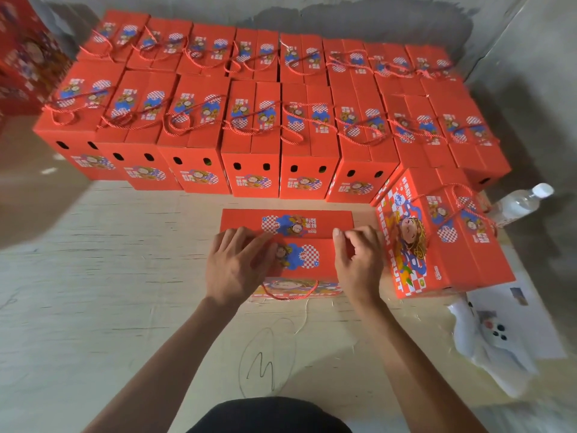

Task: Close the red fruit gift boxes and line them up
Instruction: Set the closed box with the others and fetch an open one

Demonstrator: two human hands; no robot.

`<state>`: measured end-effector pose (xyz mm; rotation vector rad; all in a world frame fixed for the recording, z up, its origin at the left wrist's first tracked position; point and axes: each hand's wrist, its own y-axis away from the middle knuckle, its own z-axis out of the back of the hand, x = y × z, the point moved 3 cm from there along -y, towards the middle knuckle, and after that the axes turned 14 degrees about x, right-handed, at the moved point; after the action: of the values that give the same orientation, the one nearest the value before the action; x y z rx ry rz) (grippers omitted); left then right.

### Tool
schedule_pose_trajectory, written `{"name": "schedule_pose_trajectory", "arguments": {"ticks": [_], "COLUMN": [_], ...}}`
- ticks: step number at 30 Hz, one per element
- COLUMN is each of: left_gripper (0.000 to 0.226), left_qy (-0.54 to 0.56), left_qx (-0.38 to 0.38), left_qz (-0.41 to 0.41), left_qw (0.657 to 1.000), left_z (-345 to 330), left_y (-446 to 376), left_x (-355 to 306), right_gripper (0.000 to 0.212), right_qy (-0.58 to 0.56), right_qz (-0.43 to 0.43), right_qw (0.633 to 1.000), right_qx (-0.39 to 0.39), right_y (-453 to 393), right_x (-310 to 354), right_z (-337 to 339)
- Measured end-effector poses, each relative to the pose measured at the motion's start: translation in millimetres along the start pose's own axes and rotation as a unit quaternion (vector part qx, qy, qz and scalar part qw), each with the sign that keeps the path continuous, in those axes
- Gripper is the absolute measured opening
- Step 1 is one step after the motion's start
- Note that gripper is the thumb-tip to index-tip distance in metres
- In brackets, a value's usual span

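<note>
At the centre of the frame a red box (pixel 288 245) lies on a pale wooden floor (pixel 109 276), its two top flaps folded in and meeting along a seam across the middle. The left hand (pixel 235 265) lies flat on the near flap, fingers straight and spread, pressing down at the box's left end; its grip is released. The right hand (pixel 359 260) sits at the right end with fingers curled, thumb and fingertips pinching the edge of the near flap, so its grip is grasping the box. A red cord (pixel 290 292) loops over the box's near face, below the hands. Just to the right, a second box (pixel 437 232) stands closed and turned at an angle, its side reading FRESH FRUIT, a cord handle over its top. Across the upper half of the frame, closed boxes stand in two rows (pixel 249 120) side by side, each with a cord handle lying on its top, reaching back to a grey wall (pixel 374 17). At the right edge a clear plastic bottle (pixel 521 201) with a white cap lies on its side beyond the angled box. In the lower right, a white object (pixel 493 332) with small dark dots rests on a sheet of paper (pixel 530 307). A pencilled oval scribble (pixel 265 357) marks the floor between the forearms.
</note>
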<state>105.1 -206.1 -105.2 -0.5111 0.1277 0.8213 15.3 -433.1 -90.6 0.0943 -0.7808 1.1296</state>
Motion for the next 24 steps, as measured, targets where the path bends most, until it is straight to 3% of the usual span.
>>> {"name": "schedule_pose_trajectory", "arguments": {"ticks": [6,11,15,18,20,22,23,24], "left_gripper": [0.025,0.022,0.02,0.035,0.065,0.095,0.099,0.092], "left_qy": [0.023,0.048,0.075,0.078,0.165,0.342,0.403,0.431], "left_qx": [0.021,0.025,-0.012,-0.005,0.02,0.044,0.054,0.06], "left_qz": [0.03,0.05,0.045,0.104,0.228,0.368,0.397,0.398], "left_qw": [0.999,0.997,0.996,0.991,0.959,0.864,0.823,0.808], "left_z": [4.3,7.1,12.0,11.8,8.6,5.4,3.9,2.6], "left_y": [-2.7,-8.0,-8.0,-5.2,-0.5,7.0,9.1,9.2], "left_x": [-2.2,-2.4,-1.9,-6.1,2.6,13.5,17.6,21.8], "right_gripper": [0.015,0.023,0.047,0.042,0.038,0.034,0.034,0.034], "right_qy": [-0.051,-0.068,-0.217,-0.248,-0.249,-0.238,-0.229,-0.226], "right_qz": [0.002,-0.016,-0.146,-0.172,-0.165,-0.154,-0.15,-0.15], "right_qw": [0.999,0.998,0.963,0.947,0.947,0.952,0.955,0.956], "right_qx": [-0.004,-0.007,0.064,0.112,0.12,0.117,0.114,0.111], "right_y": [4.4,5.1,11.3,13.1,12.6,12.5,12.8,12.7], "right_x": [-2.1,-4.7,-8.4,-11.2,-12.4,-13.0,-13.9,-14.8], "right_z": [-5.5,-8.7,-11.5,-11.3,-11.1,-11.6,-12.2,-13.2]}}
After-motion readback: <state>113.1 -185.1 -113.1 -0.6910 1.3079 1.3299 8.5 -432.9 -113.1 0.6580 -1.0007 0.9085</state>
